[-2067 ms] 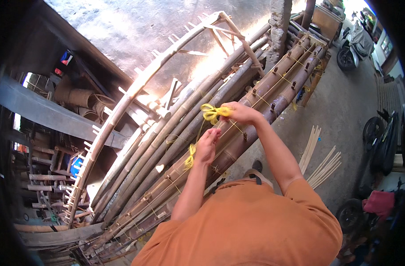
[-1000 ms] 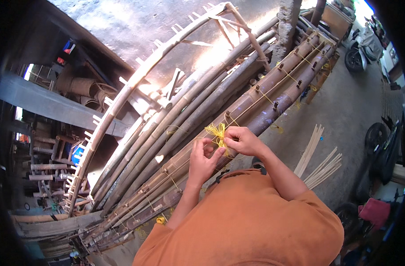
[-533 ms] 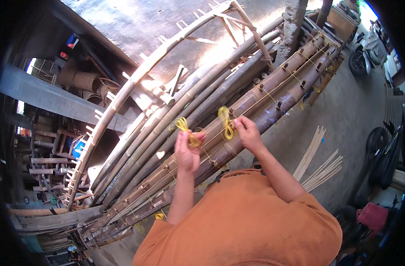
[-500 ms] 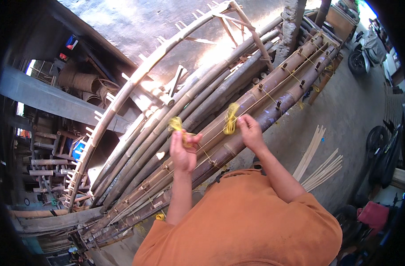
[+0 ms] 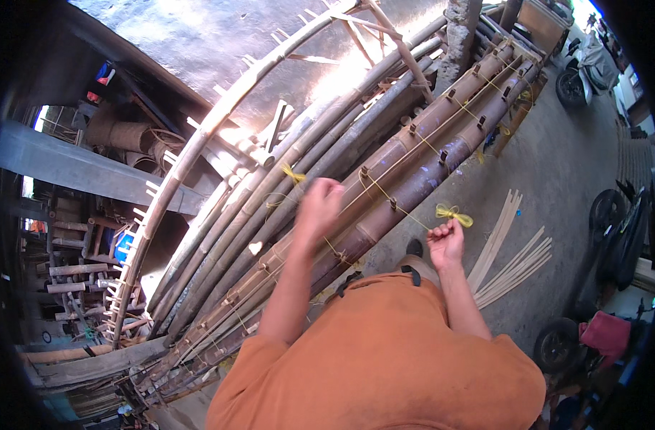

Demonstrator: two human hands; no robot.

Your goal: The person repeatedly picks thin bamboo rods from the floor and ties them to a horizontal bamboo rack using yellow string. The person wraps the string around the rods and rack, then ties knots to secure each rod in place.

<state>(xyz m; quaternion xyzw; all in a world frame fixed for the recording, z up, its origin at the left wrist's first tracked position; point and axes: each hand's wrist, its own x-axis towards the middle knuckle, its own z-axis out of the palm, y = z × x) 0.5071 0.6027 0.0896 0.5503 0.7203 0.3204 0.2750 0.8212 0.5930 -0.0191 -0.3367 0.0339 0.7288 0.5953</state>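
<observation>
Two long bamboo poles (image 5: 356,236) lie side by side in front of me, with short wooden pegs (image 5: 443,156) standing along them. Yellow string passes around several pegs and across the poles. My right hand (image 5: 445,246), at the near side, pinches the string, which runs taut to a peg (image 5: 393,203); a looped yellow string bundle (image 5: 454,215) sits at its fingertips. Over the far pole my left hand (image 5: 320,204) is closed on string, its fingers partly blurred. Beside it a second yellow string bundle (image 5: 293,174) hangs in the air with a loose loop.
Behind the poles lie more bamboo stems (image 5: 327,147) and a curved bamboo frame (image 5: 188,154) with pegs. Thin split strips (image 5: 510,261) lie on the floor at right. A concrete post (image 5: 458,39) stands at the back; a motorcycle (image 5: 581,82) is parked far right.
My hands have moved apart: the right went toward me and right with its bundle, drawing the string taut; the left rose over the far pole. The view has shifted slightly.
</observation>
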